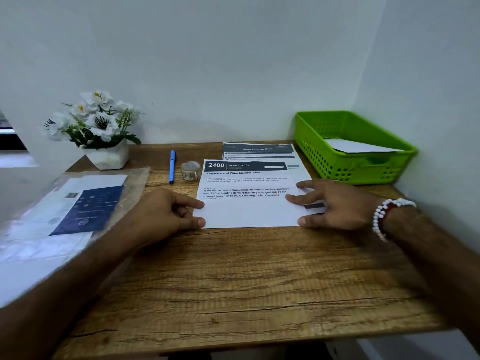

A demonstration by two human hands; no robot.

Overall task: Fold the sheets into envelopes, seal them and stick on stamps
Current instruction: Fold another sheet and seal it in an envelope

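The sheet (249, 214) lies on the counter (233, 281) at 12 o'clock from the person, its printed length running from 12 to 6. Its near part is already turned up over the text, so the crease along the near edge runs from 9 to 3. The hands sit one at each end of that crease, about equally near. The left hand (166, 211) is at the 9 o'clock edge, forefinger and thumb tips touching the paper and the other fingers curled under; whether it nips the edge cannot be told. The right hand (335, 203) is at the 3 o'clock edge, fingers spread and straight, pressing the flap flat. The likely next fold brings the far printed end down toward 6, so both hands would need to reach to 12. A small roll (191, 171), perhaps stamps, waits at 11 o'clock of the sheet
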